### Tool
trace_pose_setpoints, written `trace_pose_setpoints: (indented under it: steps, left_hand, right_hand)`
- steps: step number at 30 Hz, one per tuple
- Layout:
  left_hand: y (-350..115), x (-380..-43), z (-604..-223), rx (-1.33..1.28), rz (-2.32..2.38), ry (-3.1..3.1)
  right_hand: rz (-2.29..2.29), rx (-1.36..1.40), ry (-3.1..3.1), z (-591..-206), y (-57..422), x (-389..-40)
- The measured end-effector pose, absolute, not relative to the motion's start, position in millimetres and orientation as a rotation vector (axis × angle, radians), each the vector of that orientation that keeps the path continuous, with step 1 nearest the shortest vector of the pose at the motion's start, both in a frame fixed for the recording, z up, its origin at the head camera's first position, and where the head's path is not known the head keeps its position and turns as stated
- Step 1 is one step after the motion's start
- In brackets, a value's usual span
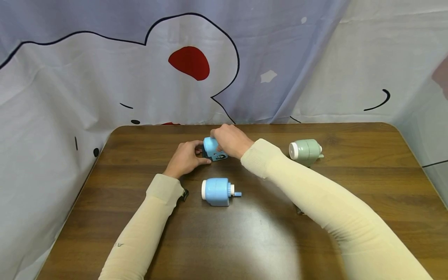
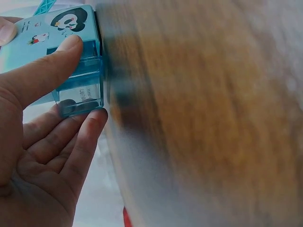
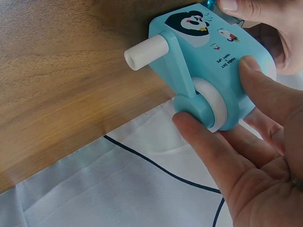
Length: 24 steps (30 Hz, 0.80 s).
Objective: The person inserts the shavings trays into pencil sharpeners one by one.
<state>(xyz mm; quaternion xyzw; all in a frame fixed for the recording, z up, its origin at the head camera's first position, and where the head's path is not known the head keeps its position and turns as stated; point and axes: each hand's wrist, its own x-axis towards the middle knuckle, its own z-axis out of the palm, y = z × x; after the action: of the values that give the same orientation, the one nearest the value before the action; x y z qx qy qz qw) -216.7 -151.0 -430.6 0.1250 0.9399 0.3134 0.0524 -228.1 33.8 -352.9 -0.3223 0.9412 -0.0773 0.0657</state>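
Apparently at a two-handed step with the teal sharpener [image 3: 215, 61], probably steadying the body from the crank [image 3: 181, 68] end while attending to the clear compartment [image 2: 83, 90] at the other end. Located at the far part of the surface [image 1: 367, 175], near the back edge, beyond the blue sharpener [image 1: 217, 191] and well to the left of the green sharpener [image 1: 306, 151]. Hard to tell, from these views, a fully seated compartment from one slightly drawn out.

Called for next, as a judgement: a firm hold on the body from the right, a straight push or pull on the compartment from the left, and no sideways twist. Best to avoid knocking the crank round by accident.

In the left grip [image 1: 187, 157], the compartment end: thumb on the printed side by the compartment's edge, fingers round below, one fingertip at the clear corner. Parted only as far as the piece between. In the right grip [image 1: 231, 140], the body near the crank: thumb flat on the printed side, fingers round the opposite side, one fingertip against the base of the crank. Closed down to the body's thickness.
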Motion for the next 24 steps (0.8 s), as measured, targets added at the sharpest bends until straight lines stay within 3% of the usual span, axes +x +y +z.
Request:
trace_pose_setpoints:
  steps: [24]
  left_hand:
    - [-146.7, -217.5, -430.7, 0.388, 1.004, 2.852]
  right_hand:
    - [-0.222, -0.953, 2.829, -352.1, 33.2, -227.6]
